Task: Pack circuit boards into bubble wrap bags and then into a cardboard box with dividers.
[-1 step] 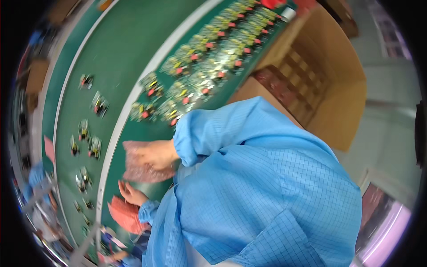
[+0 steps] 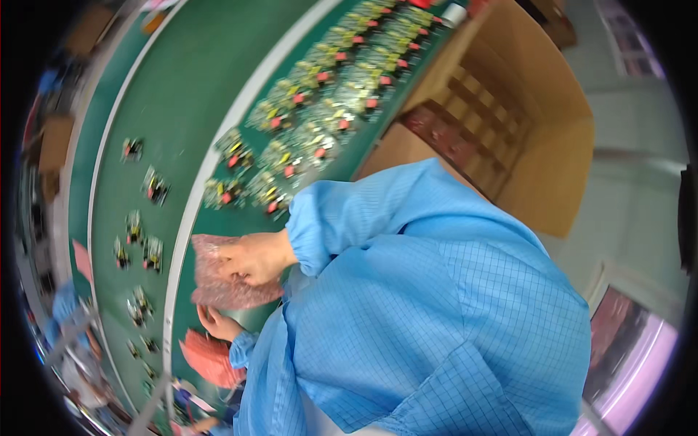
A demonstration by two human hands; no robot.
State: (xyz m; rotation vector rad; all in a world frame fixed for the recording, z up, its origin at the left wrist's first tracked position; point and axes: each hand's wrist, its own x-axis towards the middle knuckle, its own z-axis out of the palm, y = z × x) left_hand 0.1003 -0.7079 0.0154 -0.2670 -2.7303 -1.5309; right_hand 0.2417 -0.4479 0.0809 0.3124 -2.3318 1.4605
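My right hand (image 2: 254,258) grips a pink bubble-wrap bag (image 2: 214,287), its fingers curled on the upper face. The bag lies over the green bench top, and I cannot see inside it. Just below its near edge is my left hand (image 2: 219,323), palm side partly visible, fingers apart and nothing seen in them. Close to the left wrist sits a stack of pink sheets or bags (image 2: 211,360). Beyond my right hand stand rows of small circuit boards (image 2: 320,94) with yellow and red parts; the nearest board (image 2: 270,202) is by my right cuff.
A green conveyor belt (image 2: 196,65) runs along the left with several scattered boards (image 2: 154,187) on it. A pale rail (image 2: 190,218) divides belt from bench. At right stands an open cardboard box (image 2: 556,167) with dividers and red-pink contents. Other people (image 2: 80,363) are at lower left.
The view has shifted slightly, so the board rows and box sit a little further left and lower. The bag and right hand moved slightly left; my right hand keeps its grip.
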